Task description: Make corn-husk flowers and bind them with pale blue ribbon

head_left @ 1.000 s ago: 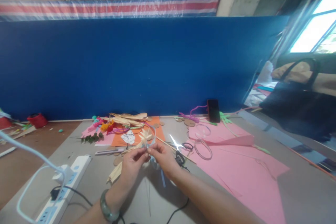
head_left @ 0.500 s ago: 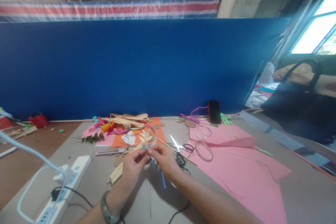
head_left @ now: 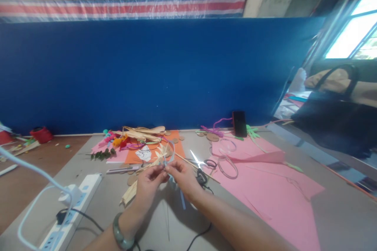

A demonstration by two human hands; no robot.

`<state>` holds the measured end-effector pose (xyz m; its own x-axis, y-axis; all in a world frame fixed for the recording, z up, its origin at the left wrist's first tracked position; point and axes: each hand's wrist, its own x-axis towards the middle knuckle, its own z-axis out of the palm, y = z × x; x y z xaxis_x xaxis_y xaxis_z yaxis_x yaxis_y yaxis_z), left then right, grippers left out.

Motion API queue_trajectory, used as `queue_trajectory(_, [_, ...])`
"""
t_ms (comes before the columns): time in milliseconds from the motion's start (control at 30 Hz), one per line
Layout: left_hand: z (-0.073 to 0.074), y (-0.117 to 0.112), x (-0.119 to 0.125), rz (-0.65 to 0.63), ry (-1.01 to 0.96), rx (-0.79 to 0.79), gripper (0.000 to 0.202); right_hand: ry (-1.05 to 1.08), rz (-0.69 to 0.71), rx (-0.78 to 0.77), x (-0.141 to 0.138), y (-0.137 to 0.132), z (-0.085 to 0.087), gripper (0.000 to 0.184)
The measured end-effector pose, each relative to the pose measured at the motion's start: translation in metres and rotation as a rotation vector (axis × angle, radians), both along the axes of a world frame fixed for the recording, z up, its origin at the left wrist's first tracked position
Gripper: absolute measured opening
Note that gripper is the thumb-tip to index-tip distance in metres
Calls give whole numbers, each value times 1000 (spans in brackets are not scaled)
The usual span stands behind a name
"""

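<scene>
Close together above the table, my left hand (head_left: pixel 147 185) and my right hand (head_left: pixel 186 182) pinch at one spot. From their fingertips a flower of pale, husk-like strips (head_left: pixel 161 151) points up and away. Its thin wire stem (head_left: pixel 168 219) hangs down below the left fingers. Between the right thumb and fingers runs a narrow pale blue strip (head_left: pixel 183 200), one end dangling under the hand and a loop arching above it. The fingers hide the exact place where strip and flower meet.
Scissors (head_left: pixel 201 166) with black handles lie right of my hands on a thin stick, beside pink paper (head_left: pixel 277 192). A utility knife (head_left: pixel 122 170) and a husk bundle (head_left: pixel 129 194) lie left. A power strip (head_left: pixel 85 194) with cables occupies the near left; a phone (head_left: pixel 239 124) leans at the back.
Both hands keep their pinch at almost the same place, with only slight finger movement. The whole view has shifted a little; the things on the table lie as before.
</scene>
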<state>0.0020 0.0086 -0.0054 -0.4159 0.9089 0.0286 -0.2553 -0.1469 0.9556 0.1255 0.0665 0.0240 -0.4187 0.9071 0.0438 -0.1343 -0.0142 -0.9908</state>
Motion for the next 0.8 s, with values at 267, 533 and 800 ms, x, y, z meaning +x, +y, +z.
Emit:
queue_trajectory(267, [7,0,-1,-2,-209,-77,33,-30,0,-7,-1,-3,2,20])
queue_trajectory(533, [11,0,1,23,-270,-82,30,-10,35,2,-2,-4,1,26])
queue_trajectory(800, [13,0,0,8,-305,-50,31,-21,33,12,-2,-7,2,24])
